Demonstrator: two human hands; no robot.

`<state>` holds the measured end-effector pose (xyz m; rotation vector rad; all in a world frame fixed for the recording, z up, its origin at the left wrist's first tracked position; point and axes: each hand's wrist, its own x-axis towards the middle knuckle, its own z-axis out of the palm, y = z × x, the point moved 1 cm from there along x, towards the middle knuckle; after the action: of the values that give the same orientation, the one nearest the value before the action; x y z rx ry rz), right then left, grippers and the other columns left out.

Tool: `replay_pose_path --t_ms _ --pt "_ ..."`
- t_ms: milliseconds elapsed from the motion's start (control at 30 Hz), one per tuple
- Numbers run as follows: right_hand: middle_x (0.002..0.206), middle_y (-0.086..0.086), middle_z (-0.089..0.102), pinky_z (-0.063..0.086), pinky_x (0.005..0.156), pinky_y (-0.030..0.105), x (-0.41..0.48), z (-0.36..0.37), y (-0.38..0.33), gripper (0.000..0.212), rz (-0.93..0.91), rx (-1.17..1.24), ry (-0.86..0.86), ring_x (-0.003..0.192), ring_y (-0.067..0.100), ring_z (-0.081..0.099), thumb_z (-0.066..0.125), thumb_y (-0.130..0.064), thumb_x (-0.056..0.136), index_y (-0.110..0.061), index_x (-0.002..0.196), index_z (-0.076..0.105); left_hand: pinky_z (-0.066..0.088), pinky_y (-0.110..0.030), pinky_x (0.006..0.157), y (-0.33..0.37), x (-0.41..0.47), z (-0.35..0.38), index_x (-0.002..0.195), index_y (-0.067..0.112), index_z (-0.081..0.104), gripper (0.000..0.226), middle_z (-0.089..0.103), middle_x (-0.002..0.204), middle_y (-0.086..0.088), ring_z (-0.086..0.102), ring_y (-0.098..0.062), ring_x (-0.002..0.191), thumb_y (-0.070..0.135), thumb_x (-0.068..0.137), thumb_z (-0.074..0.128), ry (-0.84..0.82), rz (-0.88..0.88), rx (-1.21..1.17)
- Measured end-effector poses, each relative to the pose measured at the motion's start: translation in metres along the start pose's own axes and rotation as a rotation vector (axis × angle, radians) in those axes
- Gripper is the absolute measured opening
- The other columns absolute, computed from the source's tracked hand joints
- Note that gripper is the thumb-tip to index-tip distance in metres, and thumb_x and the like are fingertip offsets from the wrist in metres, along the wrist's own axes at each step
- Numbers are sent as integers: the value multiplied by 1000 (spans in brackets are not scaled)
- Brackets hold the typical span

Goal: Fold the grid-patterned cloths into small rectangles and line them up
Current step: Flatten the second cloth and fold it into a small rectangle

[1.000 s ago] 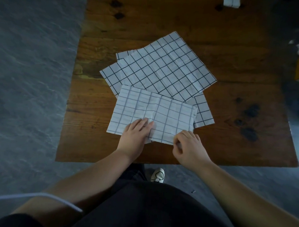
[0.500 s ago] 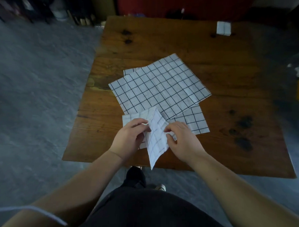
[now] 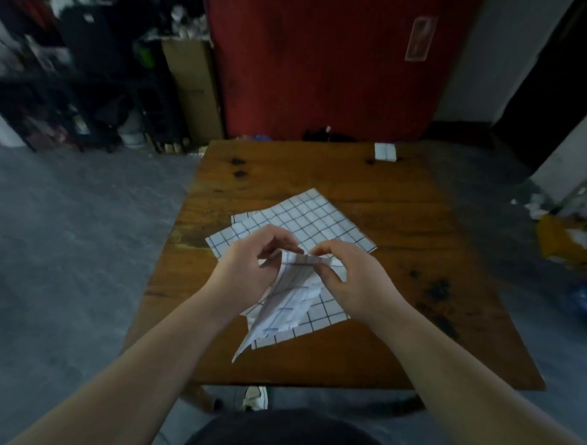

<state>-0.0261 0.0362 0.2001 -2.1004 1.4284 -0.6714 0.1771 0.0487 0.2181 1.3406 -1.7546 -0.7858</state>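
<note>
Both hands — left hand, right hand — pinch the folded grid-patterned cloth by its top edge. It hangs below the grip, above the flat grid-patterned cloths.

Both forearms reach forward; the left hand and right hand meet, curled fingers pinching a white grid-patterned cloth.

No legible text — the label on the red panel is blurred.
</note>
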Motion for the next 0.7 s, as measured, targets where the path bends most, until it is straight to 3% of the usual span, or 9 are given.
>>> replay_pose_path --t_ms 67,200,300,367,433,533,600,700 --pt "106 -28 60 46 84 11 -5 -17 -9 15 -9 34 33 100 -12 55 60 -35 101 -38 115 63 51 -15 80 19 3 -4 99 28 64 48 74 97 9 68 -2 97 -17 89 51 0 4 -48" --pt "95 -20 66 55 78 19 -14 -49 -28 11 -26 117 88 98 -8 58 62 -25 100 -35 102 68 50 -25 56 49 13 -14 87 30 69 44 68 79 -10 57 -16 60 -10 92 53 6 23 -48" --pt "91 -17 67 56 74 21 -14 -74 -41 12 -26 114 153 92 -7 60 61 -26 100 -36 98 67 56 -56 65 74 30 -25 89 33 72 29 71 87 -16 62 -46 74 9 98 59 -62 -3 -78" --pt "85 -13 68 57 67 24 -12 -93 -50 13 -32 107 206 84 0 63 61 -26 100 -37 94 66 54 -63 76 92 41 -35 92 33 73 24 72 93 -16 64 -47 84 17 101 57 -105 -6 -90" --pt "79 -7 69 56 63 34 -11 -114 -59 14 -58 104 262 73 11 65 61 -26 100 -35 90 66 55 -56 84 114 50 -47 94 29 74 28 72 96 -15 67 -39 89 15 103 51 -92 25 -118" --pt "75 -7 68 53 58 33 -11 -138 -71 17 -102 82 337 66 15 63 62 -25 100 -34 86 65 60 -35 80 143 54 -60 98 25 72 24 73 92 -4 70 -25 91 25 105 49 -59 131 -109" --pt "77 -11 68 52 58 28 -13 -150 -79 18 -128 65 393 65 12 63 62 -26 99 -36 84 64 60 -33 73 160 55 -62 99 29 70 21 74 88 1 71 -17 83 37 102 51 -56 204 -60" --pt "78 -13 68 50 55 22 -13 -165 -90 18 -151 66 450 64 10 63 62 -28 100 -37 85 64 47 -17 55 183 61 -61 92 35 68 8 69 74 16 62 1 64 39 95 63 4 289 55"
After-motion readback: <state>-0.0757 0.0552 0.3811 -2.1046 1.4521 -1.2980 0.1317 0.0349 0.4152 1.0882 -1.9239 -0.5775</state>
